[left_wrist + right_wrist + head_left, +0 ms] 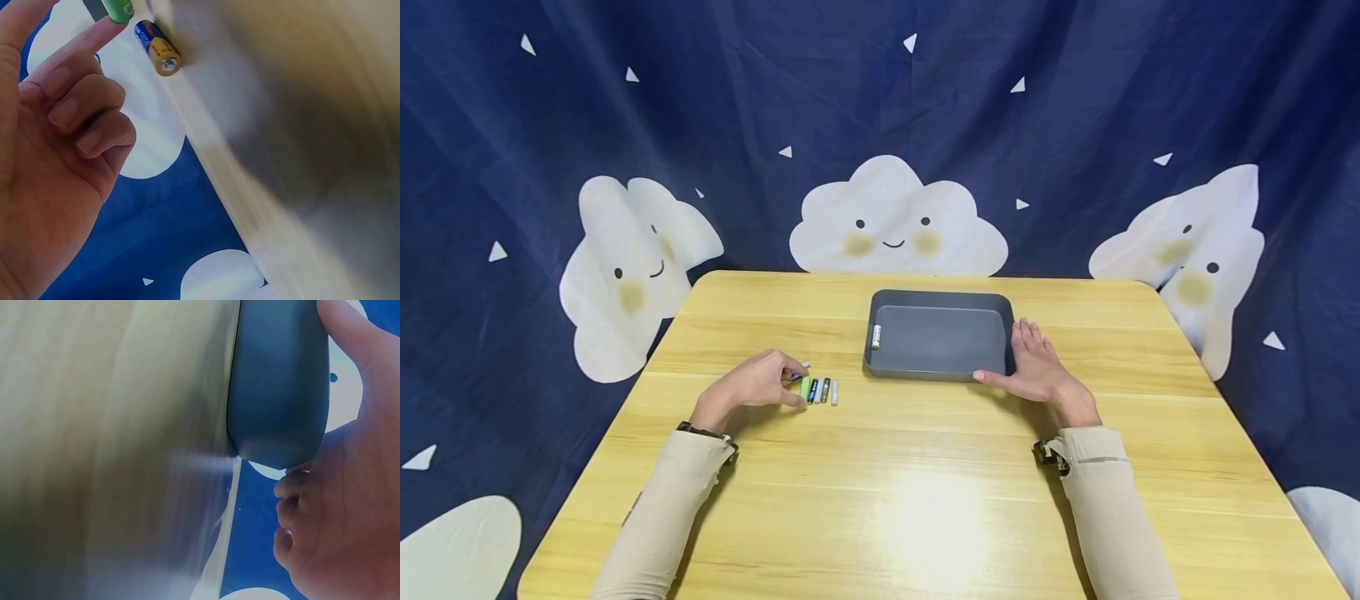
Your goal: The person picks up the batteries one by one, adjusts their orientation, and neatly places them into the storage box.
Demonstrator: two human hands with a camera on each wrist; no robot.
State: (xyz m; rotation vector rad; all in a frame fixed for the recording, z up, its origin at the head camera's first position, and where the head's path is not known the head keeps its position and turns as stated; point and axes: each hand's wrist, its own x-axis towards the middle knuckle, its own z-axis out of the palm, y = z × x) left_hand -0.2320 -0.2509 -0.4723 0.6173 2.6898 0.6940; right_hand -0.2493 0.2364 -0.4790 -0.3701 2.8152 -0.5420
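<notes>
In the head view my left hand [756,381] reaches to several small batteries on the table, its thumb and index fingertip at the two ends of a green battery [806,388]. The left wrist view shows the index fingertip against this battery's end, the other fingers curled in. A blue-and-gold battery [159,49] lies close by. Right of the green one, a dark battery [813,392] and a white battery [834,392] belong to the same row. My right hand [1037,367] rests at the grey tray [940,373], fingers extended along its right side, thumb on its near rim.
One white battery [876,337] lies inside the tray against the left wall. The wooden table [850,492] has a far edge just behind the tray. A dark blue curtain [850,83] with cloud prints hangs behind it.
</notes>
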